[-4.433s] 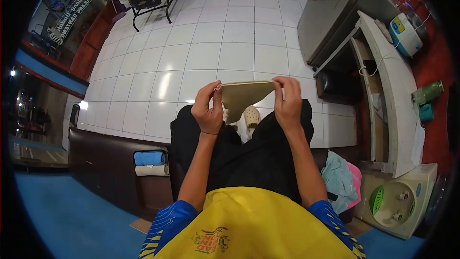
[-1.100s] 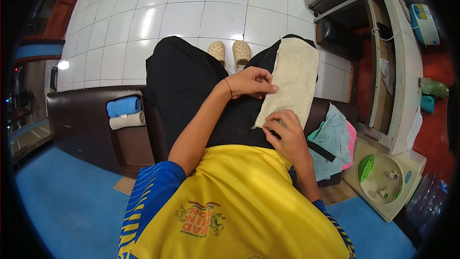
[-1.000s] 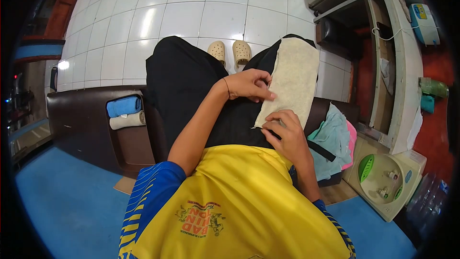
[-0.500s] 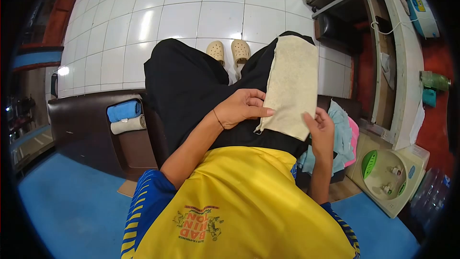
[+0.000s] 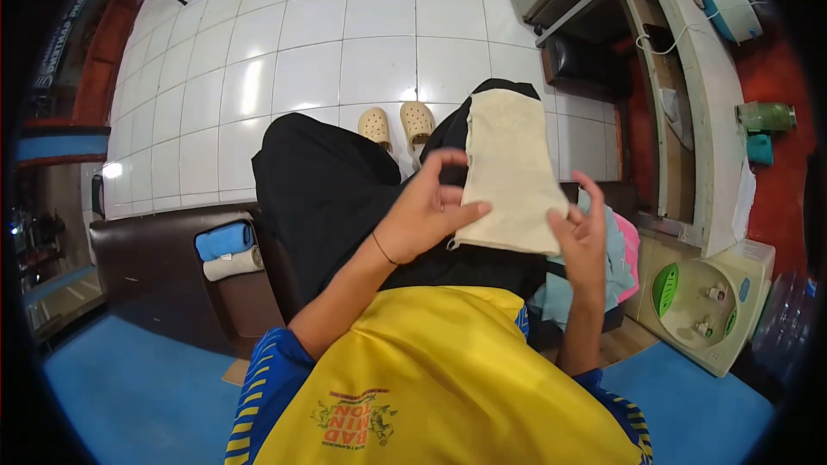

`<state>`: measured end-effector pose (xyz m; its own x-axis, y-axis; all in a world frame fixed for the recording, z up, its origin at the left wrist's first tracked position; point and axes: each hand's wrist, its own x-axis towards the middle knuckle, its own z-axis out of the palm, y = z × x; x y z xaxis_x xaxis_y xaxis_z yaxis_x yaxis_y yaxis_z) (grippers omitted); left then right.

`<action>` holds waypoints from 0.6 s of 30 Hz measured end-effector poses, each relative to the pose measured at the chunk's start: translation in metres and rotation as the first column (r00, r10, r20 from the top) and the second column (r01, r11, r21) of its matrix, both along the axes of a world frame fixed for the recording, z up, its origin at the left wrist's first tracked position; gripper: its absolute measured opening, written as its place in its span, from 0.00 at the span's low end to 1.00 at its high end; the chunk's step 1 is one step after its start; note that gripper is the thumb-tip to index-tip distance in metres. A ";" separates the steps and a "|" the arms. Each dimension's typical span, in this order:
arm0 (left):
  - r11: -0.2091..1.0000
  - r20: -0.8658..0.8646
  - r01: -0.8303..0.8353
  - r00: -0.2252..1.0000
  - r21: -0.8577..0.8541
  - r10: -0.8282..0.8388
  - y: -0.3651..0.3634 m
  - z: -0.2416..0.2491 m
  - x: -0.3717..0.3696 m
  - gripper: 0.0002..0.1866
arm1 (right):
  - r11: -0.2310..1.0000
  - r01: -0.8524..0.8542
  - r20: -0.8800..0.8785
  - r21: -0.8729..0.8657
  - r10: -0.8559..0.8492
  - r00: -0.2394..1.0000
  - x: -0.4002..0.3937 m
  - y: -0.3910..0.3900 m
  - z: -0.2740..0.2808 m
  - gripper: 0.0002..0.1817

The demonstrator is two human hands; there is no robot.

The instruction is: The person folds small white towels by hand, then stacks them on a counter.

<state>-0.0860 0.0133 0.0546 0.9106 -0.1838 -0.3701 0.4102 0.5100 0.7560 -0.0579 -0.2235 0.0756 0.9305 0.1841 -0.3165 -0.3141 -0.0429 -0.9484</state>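
A cream folded cloth [image 5: 508, 164] lies lengthwise over my thigh on the black trousers [image 5: 319, 172]. My left hand [image 5: 426, 211] is at its lower left edge, thumb on top and fingers curled by the side, slightly blurred. My right hand [image 5: 582, 241] pinches the lower right corner between thumb and fingers, with the index finger raised. Loose threads hang at the cloth's lower left corner. Beside my right hand, light blue cloths [image 5: 551, 297] and a pink cloth [image 5: 628, 254] lie in a pile.
To the left, a brown tray [image 5: 245, 293] on the dark bench [image 5: 155, 263] holds a rolled blue cloth [image 5: 224, 242] and a rolled cream cloth [image 5: 233, 264]. Beige clogs [image 5: 417, 123] rest on the white tiled floor [image 5: 319, 69]. At right stands a water dispenser [image 5: 741, 293].
The view has tilted and shifted slightly. The cloth's near end is spread wider and straighter across my lap. My right index finger has lifted, and my left fingers have opened somewhat.
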 end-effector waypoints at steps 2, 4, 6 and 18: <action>0.961 0.159 0.057 0.982 0.271 -0.103 0.012 0.034 0.013 0.23 | 0.985 -0.104 0.126 -0.134 0.121 0.985 0.010 -0.015 0.014 0.20; 0.810 0.359 0.025 0.888 0.586 -0.287 0.019 0.043 0.019 0.15 | 0.937 -0.220 0.067 -0.272 0.247 0.967 0.017 -0.025 0.035 0.15; 0.846 0.301 0.237 0.861 0.477 -0.411 0.028 0.044 0.016 0.13 | 0.946 -0.267 0.079 -0.183 0.285 0.955 0.013 -0.032 0.033 0.18; 0.551 0.402 -0.003 0.686 0.835 -0.606 0.012 -0.037 -0.057 0.20 | 0.502 -0.574 -0.127 -0.647 0.670 0.731 -0.021 -0.038 0.030 0.18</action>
